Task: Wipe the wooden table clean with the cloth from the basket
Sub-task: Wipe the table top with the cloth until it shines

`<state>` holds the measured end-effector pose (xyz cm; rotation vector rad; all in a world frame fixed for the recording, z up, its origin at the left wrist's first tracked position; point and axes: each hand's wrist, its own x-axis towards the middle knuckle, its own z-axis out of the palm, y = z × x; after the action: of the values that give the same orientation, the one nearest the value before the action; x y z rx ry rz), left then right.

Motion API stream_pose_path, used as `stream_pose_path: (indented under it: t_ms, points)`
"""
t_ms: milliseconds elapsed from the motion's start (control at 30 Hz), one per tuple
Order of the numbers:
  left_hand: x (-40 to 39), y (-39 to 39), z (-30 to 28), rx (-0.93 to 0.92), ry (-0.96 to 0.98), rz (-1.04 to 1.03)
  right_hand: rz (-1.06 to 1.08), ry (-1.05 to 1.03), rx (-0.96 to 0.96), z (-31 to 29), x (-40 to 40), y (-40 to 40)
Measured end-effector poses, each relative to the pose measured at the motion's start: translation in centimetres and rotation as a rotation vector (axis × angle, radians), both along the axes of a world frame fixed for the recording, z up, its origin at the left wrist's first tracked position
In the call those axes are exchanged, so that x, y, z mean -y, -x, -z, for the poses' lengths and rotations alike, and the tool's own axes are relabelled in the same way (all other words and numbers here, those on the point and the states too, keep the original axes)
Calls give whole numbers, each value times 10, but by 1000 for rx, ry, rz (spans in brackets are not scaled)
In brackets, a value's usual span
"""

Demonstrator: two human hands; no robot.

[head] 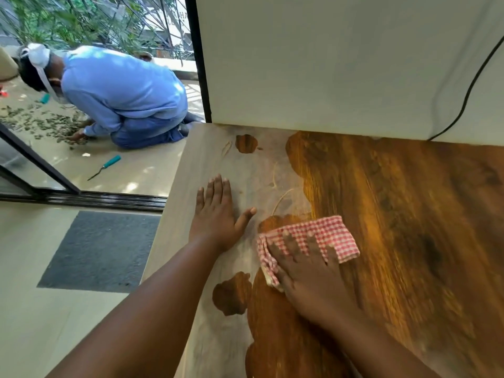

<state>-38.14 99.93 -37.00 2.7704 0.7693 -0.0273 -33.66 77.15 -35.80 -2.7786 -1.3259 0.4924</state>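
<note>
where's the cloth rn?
In the head view, the red-checked cloth lies flat on the wooden table, right of centre, pressed under the right hand. The left hand rests flat just to its left.

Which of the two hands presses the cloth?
The right hand, fingers spread on the red-and-white checked cloth; the left hand lies flat on the bare wooden table.

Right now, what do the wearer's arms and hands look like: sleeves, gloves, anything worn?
Both forearms are bare to the frame edge, with no sleeves showing. The left hand and right hand wear no gloves. No rings, watch or bands are visible; the right hand is slightly motion-blurred.
</note>
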Motion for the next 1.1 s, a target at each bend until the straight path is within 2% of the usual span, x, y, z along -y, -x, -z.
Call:
stream_pose_path:
  t_ms: [167, 367, 467, 600, 733, 933, 1000, 1100]
  points:
    - [-5, -5, 5, -57, -10, -4, 105, 67, 25, 6, 32, -25]
    - [-5, -6, 5, -49, -8, -14, 261, 15, -32, 5, -69, -103]
    - [-5, -7, 6, -20, -8, -17, 185, 9, -8, 6, -101, -104]
    - [-5, -7, 9, 14, 7, -12, 19, -48, 53, 12, -56, -77]
    - [-7, -5, 10, 23, 20, -10, 107, 48, 54, 9, -25, -97]
    - [-6, -5, 8, 31, 12, -18, 267, 24, -25, 3, -129, -157]
    - [-5, -5, 7, 28, 14, -15, 243, 2, -26, 3, -143, -149]
    - [-5, -5, 7, 40, 23, -13, 72, -42, 32, 13, -113, -114]
